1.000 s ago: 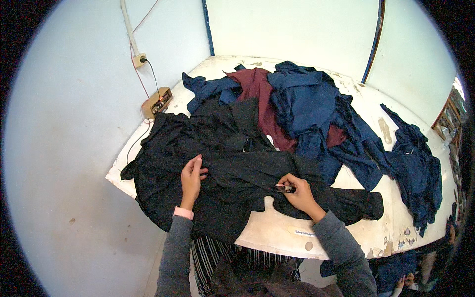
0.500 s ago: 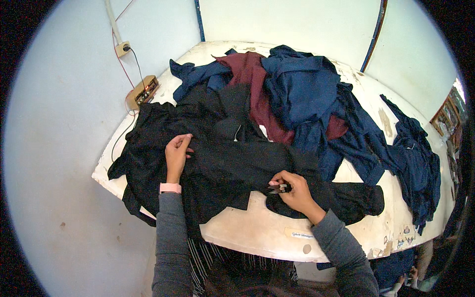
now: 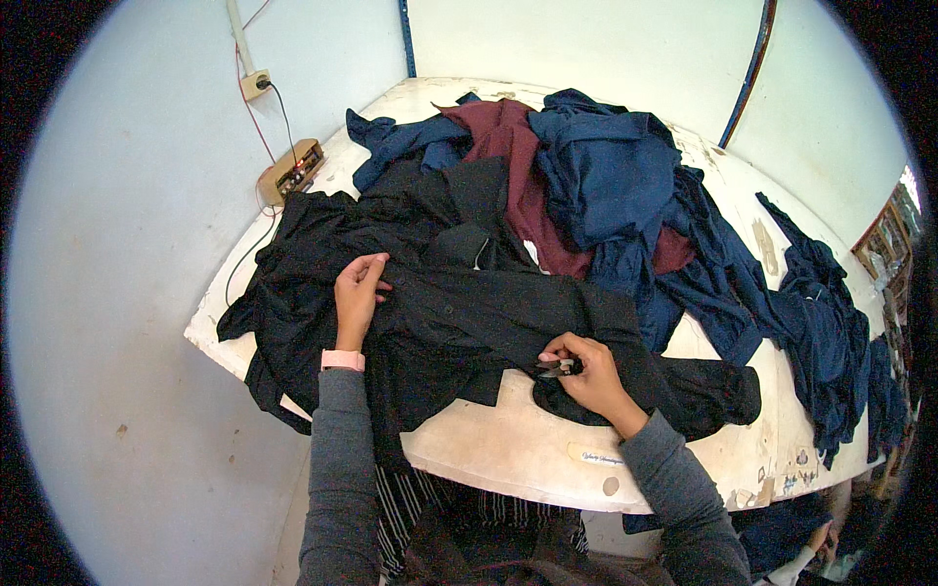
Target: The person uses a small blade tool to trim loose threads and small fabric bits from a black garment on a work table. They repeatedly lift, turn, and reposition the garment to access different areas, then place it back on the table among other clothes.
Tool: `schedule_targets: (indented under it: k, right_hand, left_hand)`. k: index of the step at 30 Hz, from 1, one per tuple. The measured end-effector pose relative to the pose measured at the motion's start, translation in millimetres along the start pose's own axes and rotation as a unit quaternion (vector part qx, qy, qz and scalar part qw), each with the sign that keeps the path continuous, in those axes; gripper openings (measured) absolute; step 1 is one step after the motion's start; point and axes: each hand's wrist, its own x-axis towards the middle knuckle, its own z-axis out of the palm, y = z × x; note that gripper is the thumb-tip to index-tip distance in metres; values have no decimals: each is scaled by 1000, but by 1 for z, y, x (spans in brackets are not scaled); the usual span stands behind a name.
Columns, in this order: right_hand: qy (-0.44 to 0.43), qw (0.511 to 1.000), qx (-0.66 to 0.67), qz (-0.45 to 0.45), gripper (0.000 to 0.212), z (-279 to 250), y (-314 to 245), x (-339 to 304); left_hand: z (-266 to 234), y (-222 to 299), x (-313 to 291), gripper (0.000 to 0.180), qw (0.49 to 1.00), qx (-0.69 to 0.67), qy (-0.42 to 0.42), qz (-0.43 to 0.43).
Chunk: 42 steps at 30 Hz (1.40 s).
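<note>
A black buttoned shirt (image 3: 489,313) lies spread and rumpled over the near part of the table. My left hand (image 3: 358,301), with a pink band at its wrist, pinches the shirt's fabric between thumb and fingertips. Small dark thread snips (image 3: 557,368) are gripped in my right hand (image 3: 596,381), their blades pointing left. That hand rests over the shirt's right part, near a sleeve (image 3: 713,391) that reaches out to the right. A small white thread or tag shows at the collar area, beyond my hands.
Navy garments (image 3: 606,186) and a maroon one (image 3: 518,176) are heaped at the back of the white table (image 3: 489,439). More navy clothing (image 3: 821,332) hangs over the right edge. A brown box with a cord (image 3: 293,171) stands by the left wall. Another person's hand (image 3: 821,535) shows at lower right.
The view has shifted slightly. The shirt's front has been drawn up a little, its buttons now showing. Both hands keep their grips, and the person at lower right has moved a hand.
</note>
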Motion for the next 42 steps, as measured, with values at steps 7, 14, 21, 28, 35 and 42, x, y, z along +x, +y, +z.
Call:
schedule_targets:
  k: [7,14,21,28,35,42]
  right_hand:
    - [8,1000,12,1,27,0,-1,-1]
    - [19,999,-8,-44,27,1,-4,-1]
    - [-9,980,-152,-129,41,10,-26,0]
    - [2,982,-167,-86,47,15,-29,-1]
    - [16,988,-143,-48,46,13,-37,0]
    - [41,987,-143,-61,59,12,-30,-4]
  left_hand:
    - [2,1,-1,32,1000,-3,-7,6]
    - [0,1,-1,33,1000,7,0,16]
    - [37,19,-30,64,964,232,94,86]
    - [103,21,-90,94,904,394,52,155]
    - [98,33,-85,102,948,280,104,111]
    - [86,37,-82,100,949,228,120,179]
